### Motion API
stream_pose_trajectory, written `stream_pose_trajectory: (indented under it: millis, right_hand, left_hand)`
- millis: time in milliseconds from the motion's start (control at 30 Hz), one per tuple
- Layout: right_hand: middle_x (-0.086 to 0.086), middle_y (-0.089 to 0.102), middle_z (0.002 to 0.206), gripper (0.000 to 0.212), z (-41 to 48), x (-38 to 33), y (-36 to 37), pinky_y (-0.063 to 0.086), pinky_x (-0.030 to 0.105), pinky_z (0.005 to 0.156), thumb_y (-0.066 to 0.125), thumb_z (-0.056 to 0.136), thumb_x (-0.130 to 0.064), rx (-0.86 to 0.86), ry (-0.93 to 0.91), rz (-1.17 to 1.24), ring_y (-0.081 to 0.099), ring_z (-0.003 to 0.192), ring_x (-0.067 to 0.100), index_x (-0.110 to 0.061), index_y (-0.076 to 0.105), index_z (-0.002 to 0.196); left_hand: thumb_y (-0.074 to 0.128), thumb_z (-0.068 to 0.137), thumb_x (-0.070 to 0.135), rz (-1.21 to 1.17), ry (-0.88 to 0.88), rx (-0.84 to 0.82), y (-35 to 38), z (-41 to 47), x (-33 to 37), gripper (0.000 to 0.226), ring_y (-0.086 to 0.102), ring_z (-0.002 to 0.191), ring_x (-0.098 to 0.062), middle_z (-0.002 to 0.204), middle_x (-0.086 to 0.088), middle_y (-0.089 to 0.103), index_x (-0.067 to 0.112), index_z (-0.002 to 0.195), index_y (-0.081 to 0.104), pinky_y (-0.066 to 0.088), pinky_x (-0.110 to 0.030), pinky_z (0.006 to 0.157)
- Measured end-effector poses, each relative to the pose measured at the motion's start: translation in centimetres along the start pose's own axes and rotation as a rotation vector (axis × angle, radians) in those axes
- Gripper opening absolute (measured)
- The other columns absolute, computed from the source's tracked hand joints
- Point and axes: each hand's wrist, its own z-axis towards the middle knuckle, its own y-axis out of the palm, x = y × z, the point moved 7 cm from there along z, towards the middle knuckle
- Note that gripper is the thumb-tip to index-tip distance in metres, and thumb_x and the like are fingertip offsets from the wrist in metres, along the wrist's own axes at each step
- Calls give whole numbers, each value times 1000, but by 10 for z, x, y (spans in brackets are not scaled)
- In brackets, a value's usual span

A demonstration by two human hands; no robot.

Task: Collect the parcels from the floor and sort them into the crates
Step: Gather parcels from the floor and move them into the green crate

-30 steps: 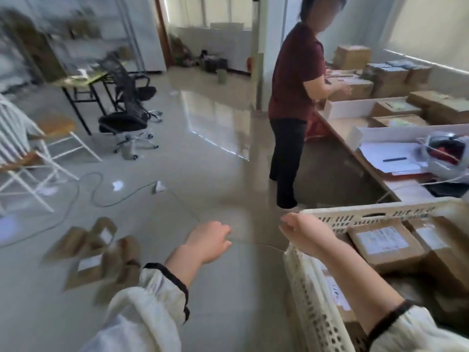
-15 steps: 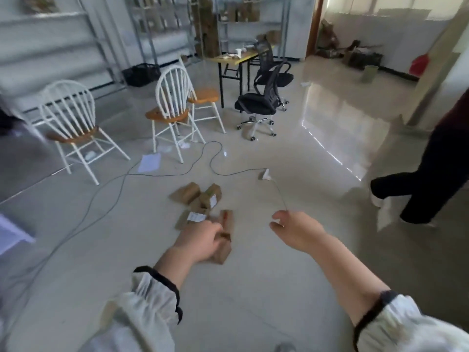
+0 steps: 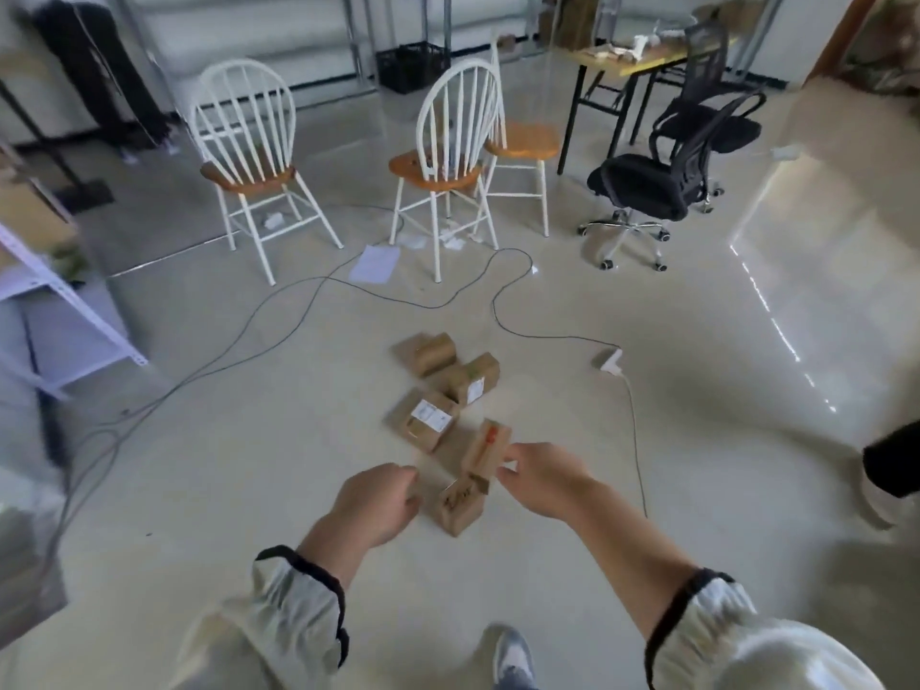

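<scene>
Several brown cardboard parcels lie in a loose cluster on the pale floor. The nearest parcel (image 3: 458, 506) has dark scribbles on top. Just behind it a parcel with a red mark (image 3: 487, 448) stands tilted. A parcel with a white label (image 3: 425, 423) lies left of that, and two more parcels (image 3: 470, 378) (image 3: 427, 353) sit farther back. My left hand (image 3: 378, 505) hovers beside the nearest parcel with loosely curled fingers, holding nothing. My right hand (image 3: 542, 483) reaches in, fingertips at the red-marked parcel's right edge. No crate is in view.
A grey cable (image 3: 498, 301) snakes across the floor to a white plug block (image 3: 608, 361) right of the parcels. Three white chairs (image 3: 438, 161) and a black office chair (image 3: 652, 186) stand behind. Another person's leg (image 3: 891, 465) is at the right edge. My shoe (image 3: 513, 654) shows below.
My view has swung from the crate on the right to the floor parcels. Both hands have come down and closer, now right at the nearest parcels.
</scene>
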Motion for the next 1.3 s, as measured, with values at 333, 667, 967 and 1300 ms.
stream_pose_trajectory:
  millis: [333,667,967,1300]
  right_hand:
    - [-2,58,129,42,148,69,102,42,26,79,36,94,-40,-151,160,153,57,111,20,-30,49,132]
    - [3,62,119,38,381,155,356,45,29,76,33,95,-37,-123,231,250,59,103,24,-22,56,121]
    - [17,58,122,42,542,190,507,43,37,88,36,97,-34,-212,197,81,54,112,34,-4,55,121]
    - [10,56,110,52,548,182,522,45,31,73,36,93,-51,-164,288,499,56,93,24,-13,50,126]
  left_hand:
    - [38,96,30,-192,-206,-22,108,151,-22,32,57,106,-21,122,0,54,17,119,55,48,-33,83]
    - [43,94,29,-232,-283,-82,377,356,-106,28,54,109,-27,119,-6,54,15,116,52,42,-31,82]
    - [47,88,56,-356,-287,-175,538,495,-172,56,61,101,-30,115,-11,61,10,118,55,46,-29,71]
    - [67,79,25,-559,-141,121,511,470,-200,18,52,71,-21,71,0,54,15,72,55,30,-29,54]
